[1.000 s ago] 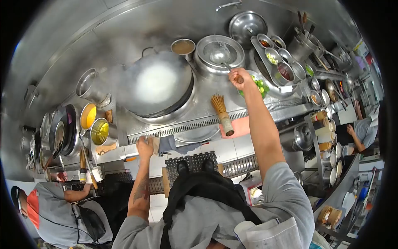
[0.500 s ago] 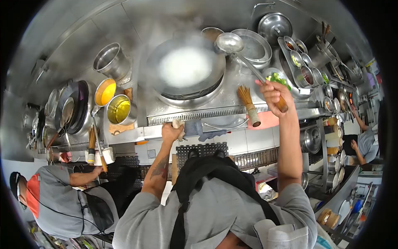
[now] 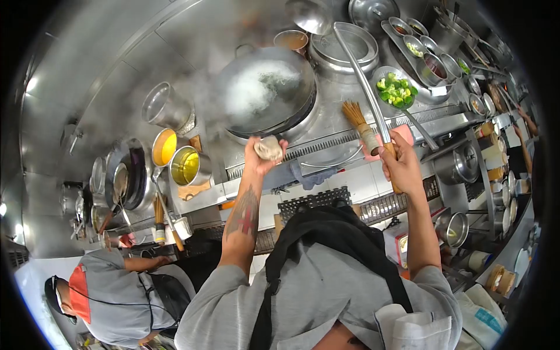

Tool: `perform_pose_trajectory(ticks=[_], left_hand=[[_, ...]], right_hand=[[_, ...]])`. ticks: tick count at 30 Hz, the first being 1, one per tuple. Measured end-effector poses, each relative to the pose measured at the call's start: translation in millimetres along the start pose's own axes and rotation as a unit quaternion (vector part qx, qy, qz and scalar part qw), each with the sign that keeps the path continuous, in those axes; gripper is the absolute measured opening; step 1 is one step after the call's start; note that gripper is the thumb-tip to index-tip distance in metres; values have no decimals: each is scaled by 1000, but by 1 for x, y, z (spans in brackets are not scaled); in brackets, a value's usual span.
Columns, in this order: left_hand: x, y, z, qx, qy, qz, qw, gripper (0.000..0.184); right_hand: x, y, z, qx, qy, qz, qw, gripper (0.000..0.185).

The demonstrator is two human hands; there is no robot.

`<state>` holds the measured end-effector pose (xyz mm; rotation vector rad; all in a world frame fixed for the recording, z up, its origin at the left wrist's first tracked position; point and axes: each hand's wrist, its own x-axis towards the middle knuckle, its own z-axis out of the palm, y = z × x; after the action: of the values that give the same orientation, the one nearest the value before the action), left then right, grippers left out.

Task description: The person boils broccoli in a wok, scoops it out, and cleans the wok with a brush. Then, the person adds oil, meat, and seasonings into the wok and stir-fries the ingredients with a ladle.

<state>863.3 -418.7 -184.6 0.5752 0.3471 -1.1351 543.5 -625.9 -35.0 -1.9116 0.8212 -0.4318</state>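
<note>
My left hand point(image 3: 256, 160) is closed on a crumpled pale cloth point(image 3: 268, 149), close to the near rim of the wok point(image 3: 277, 123). White steam rises from the wok and blurs what is inside. The fingers of my right hand point(image 3: 401, 165) wrap the wooden handle of a long metal ladle point(image 3: 363, 81). Its bowl points away from me, above and beyond the wok's far right side. Beside the right hand a bamboo brush point(image 3: 361, 127) lies on the counter edge. Broccoli point(image 3: 396, 90) fills a metal bowl to the right of the wok.
Left of the wok stand a tall pot point(image 3: 165, 106) and two pots of yellow liquid, one being the nearer pot point(image 3: 189, 166). Seasoning containers sit in a tray point(image 3: 402, 49) at the back right. A co-worker point(image 3: 125, 291) stands at my left.
My left hand has moved with the cloth from the counter edge up towards the wok. The right hand has come lower with the ladle. Steam over the wok has thinned, and the view has shifted.
</note>
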Motion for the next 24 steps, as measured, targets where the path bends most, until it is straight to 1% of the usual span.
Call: perform_pose_trajectory(ticks=[1, 2, 3, 4, 6, 7, 8, 10, 11, 12, 14, 15, 16, 18, 20, 21, 22, 24], left_hand=[[18, 12, 2, -3, 21, 0, 1000, 62], [44, 23, -2, -6, 41, 0, 999, 62], [69, 30, -2, 59, 110, 42, 991, 45], [73, 30, 7, 65, 108, 44, 991, 45], [68, 22, 30, 58, 203, 64, 975, 39], [54, 17, 41, 54, 162, 64, 983, 31], [70, 26, 32, 59, 156, 67, 984, 31], [110, 45, -25, 104, 95, 28, 990, 23], [107, 31, -12, 89, 167, 119, 975, 20], [99, 27, -7, 92, 162, 122, 975, 20], [72, 17, -11, 119, 144, 124, 975, 17], [52, 12, -2, 134, 176, 119, 968, 15], [46, 20, 0, 134, 176, 120, 968, 15], [30, 46, -3, 235, 173, 133, 947, 15], [12, 66, 14, 289, 208, 180, 917, 16], [5, 79, 17, 317, 201, 172, 911, 18], [1, 90, 22, 316, 203, 177, 910, 18], [-13, 100, 43, 387, 223, 190, 874, 20]], right_hand=[[-7, 3, 1, 219, -69, 55, 972, 40], [-14, 6, 0, 425, -135, 104, 889, 40], [-20, 12, 1, 420, -142, 101, 891, 42], [-25, 18, 0, 425, -139, 97, 889, 42], [-35, 30, -6, 391, -123, 104, 906, 43], [-40, 39, -7, 398, -118, 99, 904, 40], [-40, 44, -10, 401, -115, 92, 904, 40], [-53, 57, -10, 415, -91, 142, 894, 37], [-53, 71, -10, 430, -94, 142, 887, 37], [-54, 74, -15, 431, -92, 136, 887, 37], [-58, 78, -25, 402, -78, 158, 898, 38], [-59, 82, -29, 403, -76, 157, 898, 38], [-59, 88, -31, 385, -74, 156, 906, 38], [-55, 96, -36, 369, -76, 154, 914, 38], [-49, 101, -38, 365, -84, 167, 912, 37], [-46, 96, -39, 348, -89, 162, 919, 38], [-41, 91, -40, 350, -95, 159, 918, 38], [-32, 84, -38, 317, -125, 148, 929, 38]])
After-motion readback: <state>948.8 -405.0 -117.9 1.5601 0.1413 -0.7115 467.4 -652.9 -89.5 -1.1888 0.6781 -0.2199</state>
